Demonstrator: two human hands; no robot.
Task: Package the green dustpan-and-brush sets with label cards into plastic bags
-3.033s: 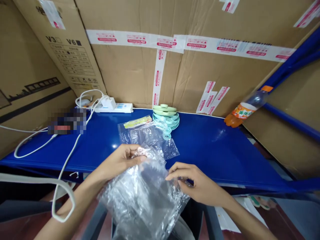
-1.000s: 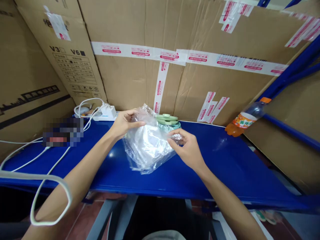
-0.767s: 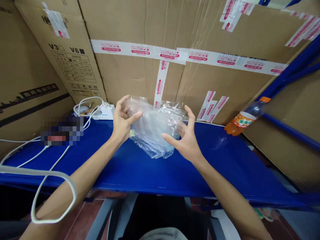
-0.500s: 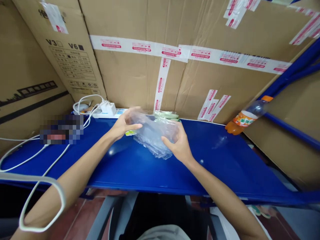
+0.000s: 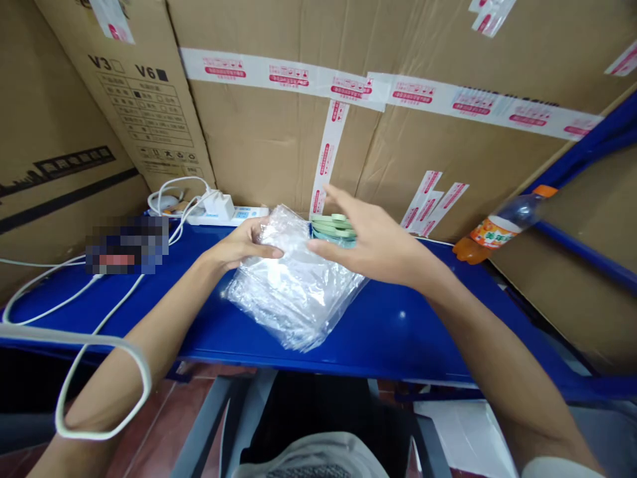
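A crinkled stack of clear plastic bags point(image 5: 303, 292) slants across the front middle of the blue table, its lower corner toward me. My left hand point(image 5: 246, 244) pinches the stack's upper left edge, thumb on top and fingers mostly hidden behind it. Above the upper right of the bags, my right hand point(image 5: 373, 236) is open, thumb and fingers spread apart. Whether its thumb touches the plastic I cannot tell. Just behind the bags, several pale green flat rounded pieces point(image 5: 333, 229) lie piled up, partly covered by the right hand.
A white power strip point(image 5: 249, 214) with plugs and cables lies along the back of the blue table point(image 5: 423, 332). To the right leans an orange drink bottle point(image 5: 492, 232). Cardboard point(image 5: 259, 146) walls the back, and a white cable point(image 5: 99, 435) loops over my left forearm.
The bags have come lower and nearer to me and lie more spread out. My right hand has let go of their right side and opened. The green pieces show more plainly.
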